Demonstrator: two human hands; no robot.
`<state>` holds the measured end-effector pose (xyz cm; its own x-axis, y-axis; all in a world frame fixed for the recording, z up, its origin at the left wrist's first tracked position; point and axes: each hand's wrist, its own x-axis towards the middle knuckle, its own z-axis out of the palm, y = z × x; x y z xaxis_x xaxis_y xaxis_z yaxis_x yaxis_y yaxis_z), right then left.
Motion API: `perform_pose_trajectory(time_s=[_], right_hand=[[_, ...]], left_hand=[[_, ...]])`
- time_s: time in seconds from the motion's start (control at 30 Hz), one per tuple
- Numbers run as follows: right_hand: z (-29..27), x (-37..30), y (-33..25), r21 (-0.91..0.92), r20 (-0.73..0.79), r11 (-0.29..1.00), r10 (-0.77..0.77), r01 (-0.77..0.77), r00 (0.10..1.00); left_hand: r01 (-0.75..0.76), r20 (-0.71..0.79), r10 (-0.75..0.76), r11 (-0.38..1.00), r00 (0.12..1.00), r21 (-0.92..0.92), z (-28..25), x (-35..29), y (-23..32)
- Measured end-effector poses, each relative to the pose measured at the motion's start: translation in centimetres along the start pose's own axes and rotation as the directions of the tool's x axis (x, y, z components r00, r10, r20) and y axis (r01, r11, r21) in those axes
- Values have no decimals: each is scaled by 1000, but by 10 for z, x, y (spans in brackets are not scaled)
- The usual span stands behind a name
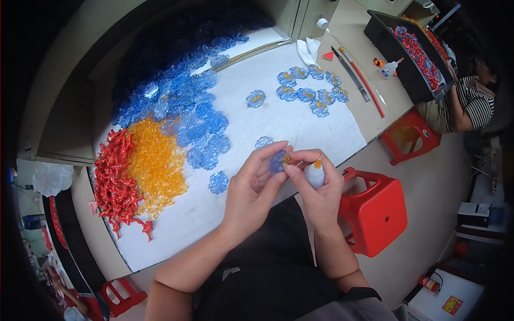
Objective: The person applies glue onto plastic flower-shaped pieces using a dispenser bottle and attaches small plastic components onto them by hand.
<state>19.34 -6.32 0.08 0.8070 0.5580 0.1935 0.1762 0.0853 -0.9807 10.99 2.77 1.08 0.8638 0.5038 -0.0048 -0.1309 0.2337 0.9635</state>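
Over the front edge of the white sheet, my left hand (249,190) pinches a clear blue flower-shaped plastic piece (277,162). A small yellow plastic piece (287,159) sits against it, where my right thumb and forefinger meet it. My right hand (324,198) also keeps a white glue bottle (315,177) with a yellowish tip tucked in its fingers, tip upward. Single blue flower pieces (218,182) lie left of my hands, and another (264,142) just beyond them. Farther back is a group of blue flowers (305,94) with yellow pieces on them.
Heaps of blue flowers (182,91), yellow pieces (152,160) and red branching pieces (115,174) cover the left. A knife (353,75), a red rod (369,93) and a second glue bottle (390,69) lie right. A black crate (401,59) stands near a seated person; red stools (380,214) stand below.
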Motion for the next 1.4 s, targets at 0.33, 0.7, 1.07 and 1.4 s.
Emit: perform_pose_trajectory(time_s=[0.33, 0.7, 1.07, 1.4], right_hand=[[12, -5, -3, -126, 36, 991, -33, 37, 999], [12, -8, -3, -152, 78, 980, 138, -125, 987], [14, -10, -4, -200, 42, 973, 129, -118, 991], [6, -10, 8, -263, 33, 963, 70, -59, 997]], left_hand=[[77, 113, -54, 975, 992, -209, -23, -12, 1], [169, 27, -168, 940, 985, -297, -24, -19, -10], [46, -152, -50, 998, 987, -35, -12, -21, -12], [78, -248, -63, 996, 967, 53, -15, -13, -14]])
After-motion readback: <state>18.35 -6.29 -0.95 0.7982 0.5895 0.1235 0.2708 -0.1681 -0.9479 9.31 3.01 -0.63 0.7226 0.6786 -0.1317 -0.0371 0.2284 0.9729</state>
